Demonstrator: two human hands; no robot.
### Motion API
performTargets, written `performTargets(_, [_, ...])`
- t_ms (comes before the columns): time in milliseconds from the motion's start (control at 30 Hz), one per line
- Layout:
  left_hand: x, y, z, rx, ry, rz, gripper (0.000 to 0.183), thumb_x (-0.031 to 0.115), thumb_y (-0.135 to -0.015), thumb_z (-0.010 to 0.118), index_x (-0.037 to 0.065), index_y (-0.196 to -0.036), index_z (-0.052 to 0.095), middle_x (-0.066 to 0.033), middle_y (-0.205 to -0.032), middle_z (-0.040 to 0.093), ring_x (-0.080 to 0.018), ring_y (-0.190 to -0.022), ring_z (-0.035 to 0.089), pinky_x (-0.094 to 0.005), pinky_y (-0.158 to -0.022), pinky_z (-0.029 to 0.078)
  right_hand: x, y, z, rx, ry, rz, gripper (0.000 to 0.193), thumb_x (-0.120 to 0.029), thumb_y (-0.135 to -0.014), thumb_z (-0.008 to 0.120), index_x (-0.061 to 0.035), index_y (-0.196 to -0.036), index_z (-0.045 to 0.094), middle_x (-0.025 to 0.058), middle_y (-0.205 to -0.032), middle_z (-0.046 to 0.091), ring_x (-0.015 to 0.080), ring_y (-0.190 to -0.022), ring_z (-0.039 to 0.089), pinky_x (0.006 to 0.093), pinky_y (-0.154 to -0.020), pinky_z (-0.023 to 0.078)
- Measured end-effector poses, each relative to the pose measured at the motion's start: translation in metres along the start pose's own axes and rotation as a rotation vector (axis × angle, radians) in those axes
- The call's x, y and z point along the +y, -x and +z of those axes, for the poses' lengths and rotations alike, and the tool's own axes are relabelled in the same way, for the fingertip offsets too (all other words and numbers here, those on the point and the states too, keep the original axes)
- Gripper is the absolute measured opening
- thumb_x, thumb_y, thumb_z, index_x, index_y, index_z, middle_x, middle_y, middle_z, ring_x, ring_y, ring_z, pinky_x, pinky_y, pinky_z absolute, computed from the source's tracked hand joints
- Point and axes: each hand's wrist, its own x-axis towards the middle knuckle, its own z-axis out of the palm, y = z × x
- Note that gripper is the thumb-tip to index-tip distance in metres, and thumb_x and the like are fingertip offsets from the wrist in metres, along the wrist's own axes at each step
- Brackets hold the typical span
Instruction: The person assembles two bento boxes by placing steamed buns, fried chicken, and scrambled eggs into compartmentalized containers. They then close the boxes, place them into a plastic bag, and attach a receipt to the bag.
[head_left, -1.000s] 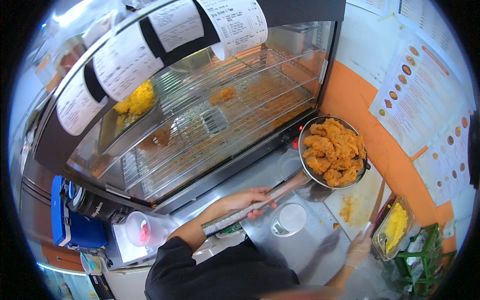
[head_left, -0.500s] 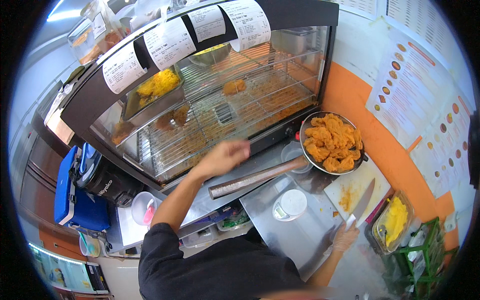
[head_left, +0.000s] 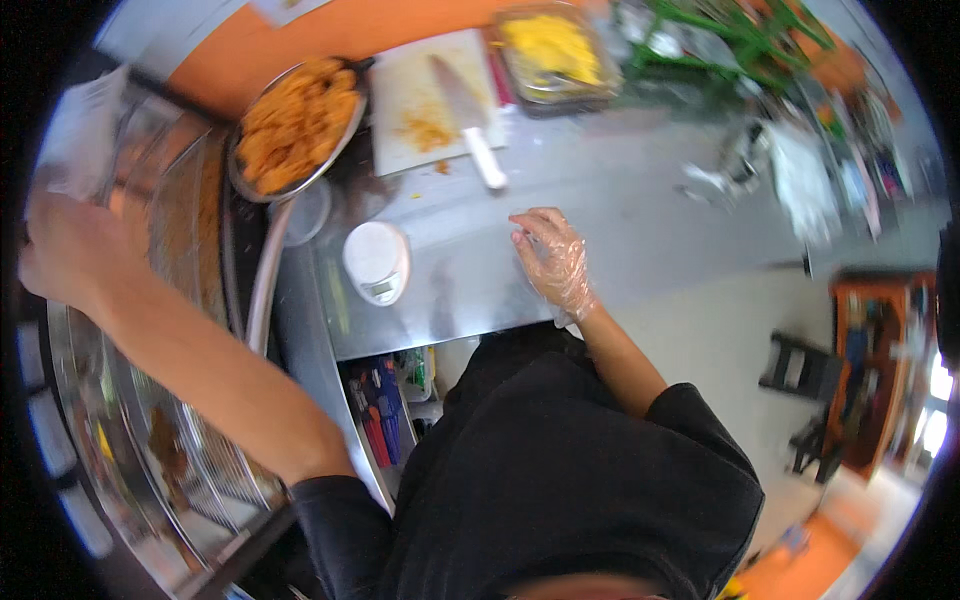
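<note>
At the far left, my left hand, bare and smeared by motion, is up beside a white paper slip at the display case. Whether its fingers grip the slip cannot be made out. My right hand, in a clear plastic glove, hovers over the steel counter with fingers apart and nothing in them. Just beyond it lies a knife, blade on the white cutting board, pale handle over the counter. A white kitchen scale sits between my arms.
A long-handled pan heaped with orange-brown fried pieces stands back left, a clear round tub beside it. A container of yellow food is at the back, near a green rack. Plastic bags lie right.
My right hand has let go of the knife, which now rests on the board. My left hand has moved up to the paper slip. The view has swung to the right.
</note>
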Motion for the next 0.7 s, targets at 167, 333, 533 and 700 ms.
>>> performTargets(167, [0.112,0.258,0.06,-0.691,0.655,-0.321,0.036,-0.002,-0.093,0.06,0.002,-0.129,0.064,-0.0125,-0.117,0.068,-0.0153,-0.094,0.062,-0.03,-0.079,0.053,0.03,0.06,-0.091,0.302,0.229,0.308,0.025,-0.016,-0.094,0.074,-0.007,-0.118,0.072,0.0157,-0.111,0.067,0.027,-0.09,0.069,0.0377,-0.079,0.058])
performTargets(333, [0.176,0.459,0.083,-1.179,0.85,-0.686,0.037,-0.002,-0.094,0.056,0.0,-0.13,0.06,-0.0186,-0.113,0.069,-0.0292,-0.107,0.067,-0.0384,-0.094,0.051,0.114,0.06,-0.203,0.488,0.514,0.577,0.056,-0.046,-0.087,0.079,-0.0045,-0.123,0.07,0.0216,-0.115,0.067,0.0348,-0.102,0.068,0.0466,-0.086,0.055])
performTargets(533, [0.212,0.547,0.105,-1.303,0.437,-0.536,0.039,-0.004,-0.091,0.056,-0.001,-0.129,0.059,-0.0272,-0.122,0.064,-0.0456,-0.112,0.063,-0.0465,-0.096,0.051,0.217,-0.068,-0.294,0.532,0.728,0.785,0.102,-0.067,-0.081,0.072,0.0004,-0.152,0.042,0.0328,-0.133,0.058,0.0489,-0.125,0.058,0.0548,-0.104,0.047])
performTargets(700, [0.289,0.536,0.114,-1.172,0.632,-0.527,0.043,-0.004,-0.091,0.057,0.0,-0.133,0.058,-0.0252,-0.121,0.064,-0.0429,-0.111,0.064,-0.0433,-0.097,0.051,0.271,-0.127,-0.319,0.315,0.684,0.828,0.098,-0.052,-0.081,0.073,0.0003,-0.155,0.036,0.0342,-0.126,0.063,0.0526,-0.117,0.062,0.0531,-0.101,0.051])
